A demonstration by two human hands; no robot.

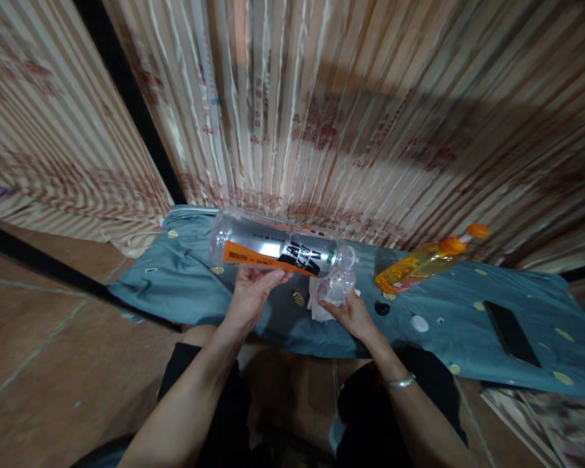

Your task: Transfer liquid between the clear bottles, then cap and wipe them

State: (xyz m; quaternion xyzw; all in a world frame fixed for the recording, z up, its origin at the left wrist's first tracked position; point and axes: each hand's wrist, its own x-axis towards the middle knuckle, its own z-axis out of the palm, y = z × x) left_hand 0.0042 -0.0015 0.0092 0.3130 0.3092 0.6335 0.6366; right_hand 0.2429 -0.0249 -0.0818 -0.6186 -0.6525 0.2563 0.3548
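My left hand [251,290] grips from below a clear plastic bottle [277,249] with a silver, orange and black label, held sideways above the blue cloth [185,276]. Its neck end points right. My right hand [351,314] is closed on a white tissue [320,303] pressed against the bottle's neck. A silver bangle sits on my right wrist.
A bottle of orange liquid [426,260] with an orange cap lies on the cloth to the right. A black cap [382,309] and a white cap [420,323] lie near it. A dark phone [511,333] rests further right. Striped curtains hang behind; tiled floor at left.
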